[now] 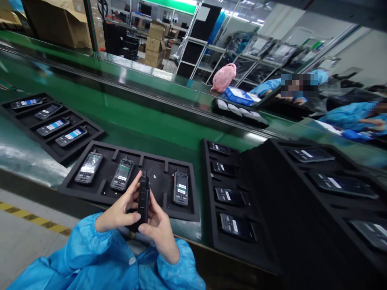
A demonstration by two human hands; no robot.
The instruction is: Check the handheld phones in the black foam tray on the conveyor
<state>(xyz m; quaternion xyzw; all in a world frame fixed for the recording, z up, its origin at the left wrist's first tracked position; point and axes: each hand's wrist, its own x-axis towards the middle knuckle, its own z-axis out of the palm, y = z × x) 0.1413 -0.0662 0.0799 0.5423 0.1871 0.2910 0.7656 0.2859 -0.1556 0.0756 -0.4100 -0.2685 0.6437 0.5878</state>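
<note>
Both of my hands hold one black handheld device [143, 199] upright and edge-on above the front of a black foam tray [157, 159]. My left hand [122, 209] grips its left side, thumb low and fingertips near the top. On the right side, my right hand [160, 225] has its fingers and thumb against the casing. Three similar devices lie face up in that tray: one at the left [90, 167], one beside it [122, 174], and one at the right [180, 187]. The slot behind the held device has no device showing in it.
Another foam tray [65, 155] with several devices is at the left. To the right are a tray of several devices [216, 231] and a taller stack of black trays [272, 193]. Behind runs a metal rail [169, 102]. People in blue sleeves [352, 117] work across the line.
</note>
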